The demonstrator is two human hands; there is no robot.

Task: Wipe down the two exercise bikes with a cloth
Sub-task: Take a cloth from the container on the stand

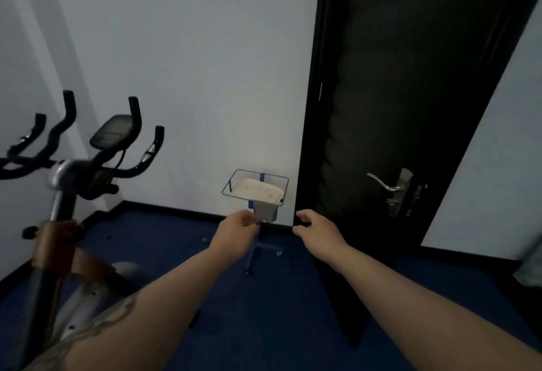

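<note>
One black exercise bike (73, 171) with curved handlebars and a small console stands at the left by the wall. A pale cloth (265, 209) hangs over the front of a wire basket (234, 178) on a thin blue stand. My left hand (237, 225) reaches forward, and its fingertips pinch the lower left corner of the cloth. To the right of the cloth my right hand (315, 228) hovers with its fingers loosely curled and spread, holding nothing. No second bike is in view.
A black door (410, 92) with a silver lever handle (384, 184) stands ajar at the right, its edge close to the stand. Blue carpet (264, 312) covers the floor. White walls meet behind the bike. A white flat object lies in the basket.
</note>
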